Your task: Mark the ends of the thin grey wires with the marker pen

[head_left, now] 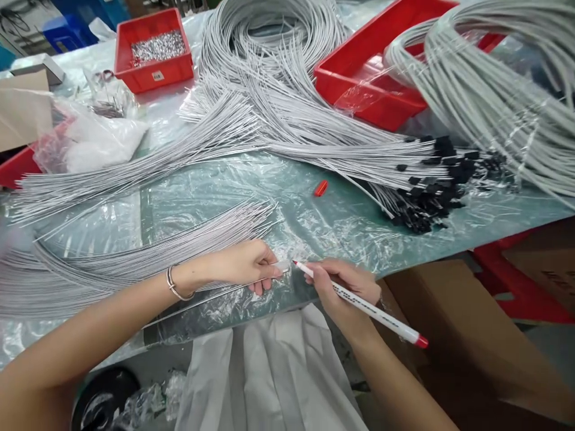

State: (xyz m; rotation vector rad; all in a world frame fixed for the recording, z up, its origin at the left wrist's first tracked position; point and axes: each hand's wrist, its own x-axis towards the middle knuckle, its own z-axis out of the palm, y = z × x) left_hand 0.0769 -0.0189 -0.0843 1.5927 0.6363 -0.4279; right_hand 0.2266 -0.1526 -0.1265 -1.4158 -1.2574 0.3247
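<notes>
My left hand point(245, 263) is closed in a pinch on the end of a thin white wire point(282, 266) near the table's front edge, with a bracelet on its wrist. My right hand point(344, 290) grips a white marker pen point(359, 302) with a red tip. The tip touches or nearly touches the wire end held by the left hand. A fan of cut white wires point(157, 245) lies just behind the left hand. The pen's red cap point(320, 188) lies loose on the plastic sheet further back.
Large white cable bundles point(269, 72) cover the table, some ending in black connectors point(431, 185). A red bin of small metal parts point(153, 51) stands at the back left, a red tray point(372, 78) at the back right. Cardboard boxes point(449, 311) sit below on the right.
</notes>
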